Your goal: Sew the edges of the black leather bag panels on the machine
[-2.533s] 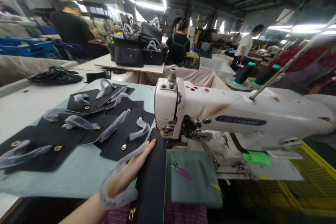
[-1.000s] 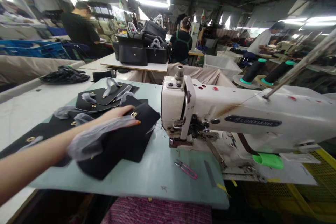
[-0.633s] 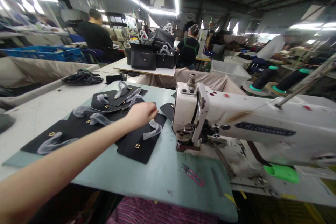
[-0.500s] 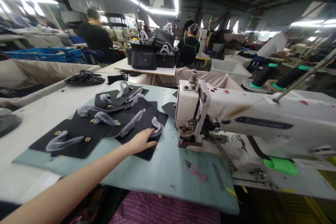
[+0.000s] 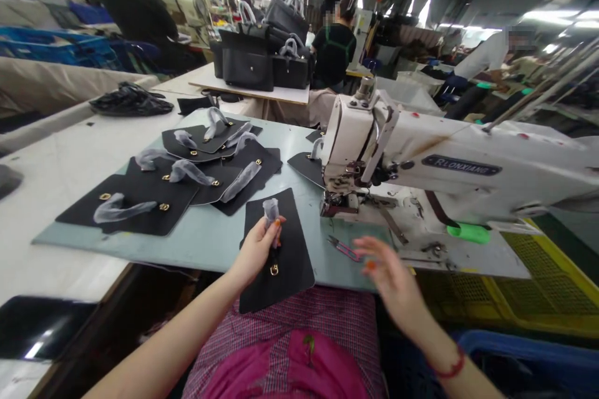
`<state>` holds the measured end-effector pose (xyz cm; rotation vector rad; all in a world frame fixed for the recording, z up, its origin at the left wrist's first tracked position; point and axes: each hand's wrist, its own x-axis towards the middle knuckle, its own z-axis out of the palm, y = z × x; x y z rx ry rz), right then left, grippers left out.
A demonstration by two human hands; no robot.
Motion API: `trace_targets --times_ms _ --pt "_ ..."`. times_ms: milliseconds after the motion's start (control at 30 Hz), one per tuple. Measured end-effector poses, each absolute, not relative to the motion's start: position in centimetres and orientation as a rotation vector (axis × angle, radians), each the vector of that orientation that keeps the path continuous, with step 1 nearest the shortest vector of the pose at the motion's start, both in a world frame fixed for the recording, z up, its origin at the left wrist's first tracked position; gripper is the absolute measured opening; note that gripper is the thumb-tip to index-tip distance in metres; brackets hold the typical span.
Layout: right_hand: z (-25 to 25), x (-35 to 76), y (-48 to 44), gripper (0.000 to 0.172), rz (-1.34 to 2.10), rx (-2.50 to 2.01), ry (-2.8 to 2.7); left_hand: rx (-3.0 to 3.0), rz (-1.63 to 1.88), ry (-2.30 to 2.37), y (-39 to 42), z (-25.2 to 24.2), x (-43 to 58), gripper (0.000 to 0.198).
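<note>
My left hand (image 5: 260, 245) is closed around the plastic-wrapped handle (image 5: 270, 209) of a black bag flap (image 5: 294, 252), which hangs over the table's front edge above my lap. A gold ring (image 5: 274, 270) shows below my fingers. My right hand (image 5: 390, 280) is in the air at the right, fingers spread and slightly blurred, holding nothing. Just left of its fingertips, pink thread snips (image 5: 345, 248) lie on the pale green tabletop (image 5: 224, 243). More black flaps with wrapped handles (image 5: 140, 199) overlap on the left side.
A white sewing machine (image 5: 449, 143) stands at the right, with another black flap (image 5: 304, 165) beside its head. Black handbags (image 5: 248, 59) are stacked on a board behind. Yellow crates (image 5: 538, 268) and a blue crate (image 5: 524, 352) sit low at the right. Co-workers (image 5: 334, 47) are farther back.
My left hand has taken one flap by its handle and drawn it off the pile toward me. My right hand has come into view. The camera has tilted down.
</note>
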<state>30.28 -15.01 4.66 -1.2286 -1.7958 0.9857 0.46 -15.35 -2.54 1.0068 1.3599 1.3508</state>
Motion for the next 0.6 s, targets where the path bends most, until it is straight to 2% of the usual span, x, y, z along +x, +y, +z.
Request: trace_targets --times_ms 33,67,167,400,467,600 --pt "2.4 27.9 -16.6 0.047 1.342 -1.215 -1.709 0.985 1.372 1.362 -15.6 -2.5 0.8 0.036" --pt "0.5 25.7 -17.9 0.052 1.544 -1.255 -1.577 0.956 1.394 1.363 -15.8 -2.5 1.0 0.036" --pt "-2.7 21.1 -19.8 0.058 1.772 -1.319 -1.360 0.831 1.465 1.343 -16.2 -2.6 1.3 0.037" --pt "-0.7 19.8 -19.1 0.047 1.410 -1.346 -1.543 0.580 1.399 1.502 -22.0 -3.4 0.9 0.053" --pt "0.4 19.6 -19.2 0.046 1.357 -1.300 -1.615 0.361 1.270 1.452 -24.4 -3.7 1.1 0.048" --pt "2.3 18.3 -20.1 0.044 1.388 -1.094 -1.742 0.146 1.097 0.999 -26.3 -3.0 2.4 0.034"
